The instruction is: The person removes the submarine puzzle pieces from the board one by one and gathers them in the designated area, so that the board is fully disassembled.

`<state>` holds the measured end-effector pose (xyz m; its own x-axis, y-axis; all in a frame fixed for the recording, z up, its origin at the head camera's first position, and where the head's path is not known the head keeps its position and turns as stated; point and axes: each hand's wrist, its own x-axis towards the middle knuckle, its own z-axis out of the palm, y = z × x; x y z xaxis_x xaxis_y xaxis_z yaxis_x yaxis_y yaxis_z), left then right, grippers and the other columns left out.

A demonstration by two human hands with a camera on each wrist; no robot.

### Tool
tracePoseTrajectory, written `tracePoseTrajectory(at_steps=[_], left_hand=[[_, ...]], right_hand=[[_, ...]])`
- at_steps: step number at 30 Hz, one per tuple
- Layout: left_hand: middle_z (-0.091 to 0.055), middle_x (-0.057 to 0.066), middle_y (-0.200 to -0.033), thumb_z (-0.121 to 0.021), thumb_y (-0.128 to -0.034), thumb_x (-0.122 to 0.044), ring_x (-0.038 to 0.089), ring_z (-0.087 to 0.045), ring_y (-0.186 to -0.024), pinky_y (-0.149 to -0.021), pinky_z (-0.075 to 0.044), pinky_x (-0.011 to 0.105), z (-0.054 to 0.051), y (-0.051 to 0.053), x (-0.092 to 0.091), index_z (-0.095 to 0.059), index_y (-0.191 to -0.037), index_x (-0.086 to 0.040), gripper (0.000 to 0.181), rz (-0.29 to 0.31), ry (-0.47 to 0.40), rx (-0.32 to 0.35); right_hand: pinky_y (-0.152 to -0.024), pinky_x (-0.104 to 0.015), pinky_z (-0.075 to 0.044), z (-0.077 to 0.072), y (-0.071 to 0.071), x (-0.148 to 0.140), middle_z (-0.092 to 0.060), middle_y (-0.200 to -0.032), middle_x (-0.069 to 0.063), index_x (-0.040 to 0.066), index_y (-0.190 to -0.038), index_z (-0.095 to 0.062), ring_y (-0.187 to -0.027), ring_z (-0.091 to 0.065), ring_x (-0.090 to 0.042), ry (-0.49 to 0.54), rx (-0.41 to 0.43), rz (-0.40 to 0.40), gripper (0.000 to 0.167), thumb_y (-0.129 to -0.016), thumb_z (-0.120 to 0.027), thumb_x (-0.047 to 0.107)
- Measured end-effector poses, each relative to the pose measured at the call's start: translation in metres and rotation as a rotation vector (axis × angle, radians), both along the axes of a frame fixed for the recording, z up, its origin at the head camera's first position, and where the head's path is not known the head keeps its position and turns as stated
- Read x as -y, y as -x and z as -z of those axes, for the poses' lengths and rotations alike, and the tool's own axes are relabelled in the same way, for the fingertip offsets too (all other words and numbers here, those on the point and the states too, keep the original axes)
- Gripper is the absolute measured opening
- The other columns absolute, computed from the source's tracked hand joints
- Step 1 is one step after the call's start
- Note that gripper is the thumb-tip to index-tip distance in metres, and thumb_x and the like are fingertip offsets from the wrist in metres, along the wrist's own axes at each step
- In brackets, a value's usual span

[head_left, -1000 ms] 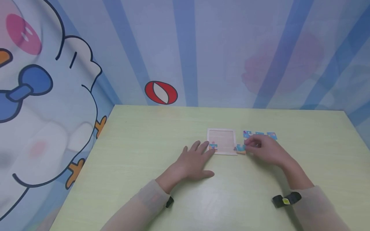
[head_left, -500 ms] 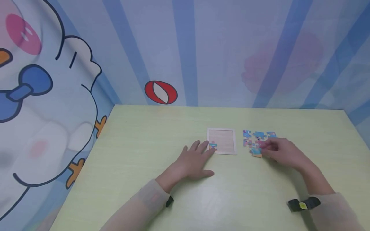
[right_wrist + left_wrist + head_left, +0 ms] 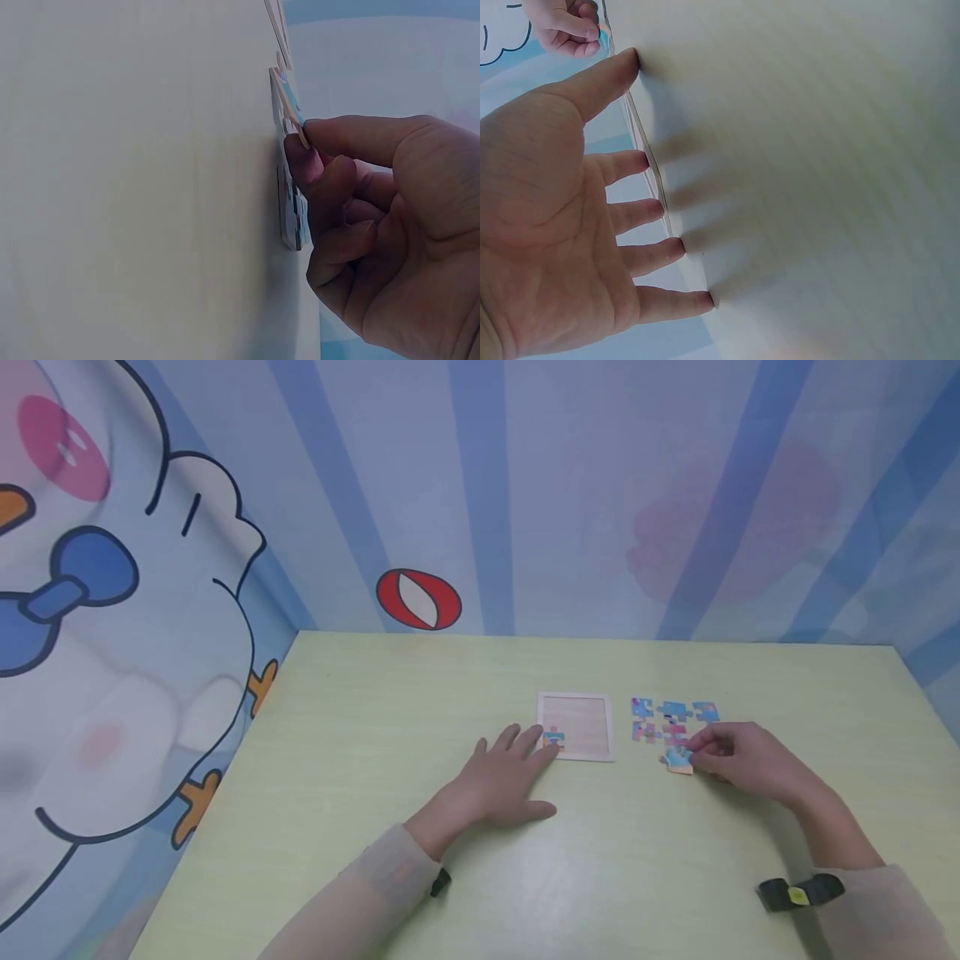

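Observation:
Between thumb and fingers, my right hand pinches a puzzle piece of blue with a tan edge. In the right wrist view this piece is seen nearly edge-on, tilted. Just beyond it lie several loose puzzle pieces in rows, some partly hidden by my hand. My left hand lies with fingers spread, fingertips touching the table and the lower left side of the puzzle frame. One puzzle piece sits in the frame's lower left corner, beside my left index finger.
The pale yellow table reaches back to a wall with blue stripes and cartoon figures. A second patterned wall stands along the table's left edge. Each wrist bears a dark strap.
My right hand has moved right and slightly nearer with the pinched puzzle piece, from beside the frame to below the loose pieces, uncovering several of them. The left hand stays put.

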<state>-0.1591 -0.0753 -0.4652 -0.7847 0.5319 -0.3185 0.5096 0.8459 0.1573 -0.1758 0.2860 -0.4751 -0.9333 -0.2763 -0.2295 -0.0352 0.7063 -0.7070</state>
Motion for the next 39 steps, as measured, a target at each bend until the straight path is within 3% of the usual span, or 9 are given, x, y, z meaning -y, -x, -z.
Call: tracePoseTrajectory(at_steps=[18, 30, 39], left_hand=[[-0.016, 0.005, -0.173, -0.062, -0.0967, -0.062, 0.036, -0.015, -0.157, -0.117, -0.026, 0.067, -0.001, 0.0, -0.001, -0.026, -0.167, -0.029, 0.086, 0.005, 0.011, -0.009], [-0.016, 0.005, -0.173, -0.063, -0.0965, -0.061, 0.036, -0.015, -0.157, -0.117, -0.025, 0.066, -0.002, -0.001, -0.001, -0.026, -0.166, -0.028, 0.085, 0.0, 0.0, -0.004], [-0.017, 0.005, -0.173, -0.063, -0.0965, -0.061, 0.036, -0.015, -0.157, -0.117, -0.026, 0.066, 0.001, 0.0, 0.0, -0.026, -0.166, -0.029, 0.085, 0.002, 0.0, -0.015]], right_hand=[[-0.067, -0.029, -0.051, 0.0, 0.003, -0.003, -0.067, -0.095, -0.004, 0.001, -0.112, -0.072, -0.083, -0.059, -0.02, -0.041, -0.032, -0.017, 0.022, -0.098, -0.073, 0.019], [-0.06, -0.03, -0.051, -0.003, 0.002, -0.003, -0.065, -0.091, -0.006, 0.001, -0.114, -0.071, -0.072, -0.059, -0.02, -0.012, -0.016, 0.002, 0.024, -0.098, -0.073, 0.019], [-0.058, -0.029, -0.048, -0.008, 0.004, 0.007, -0.066, -0.085, -0.004, 0.005, -0.11, -0.074, -0.065, -0.057, -0.017, -0.005, -0.064, -0.027, 0.018, -0.098, -0.073, 0.017]])
